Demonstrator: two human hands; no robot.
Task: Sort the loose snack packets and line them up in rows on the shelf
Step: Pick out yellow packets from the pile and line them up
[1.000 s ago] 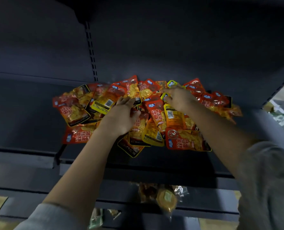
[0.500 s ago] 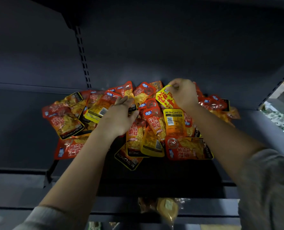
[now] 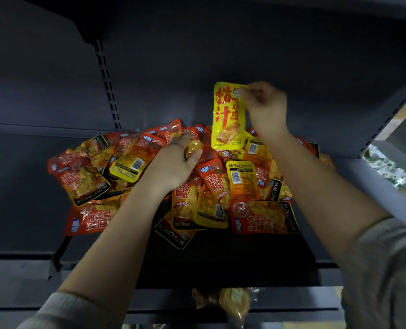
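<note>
Your right hand (image 3: 265, 108) pinches the top corner of a yellow plastic snack packet with red lettering (image 3: 228, 116), fingers curled on it; packet hangs upright above the heap, in front of the dark back panel (image 3: 221, 55). Your left hand (image 3: 173, 166) rests palm-down on the loose heap of red and yellow foil snack packets (image 3: 221, 186), fingers straight and close together. Heap lies unsorted on the dark metal shelf (image 3: 19, 198), mid-depth, overlapping
</note>
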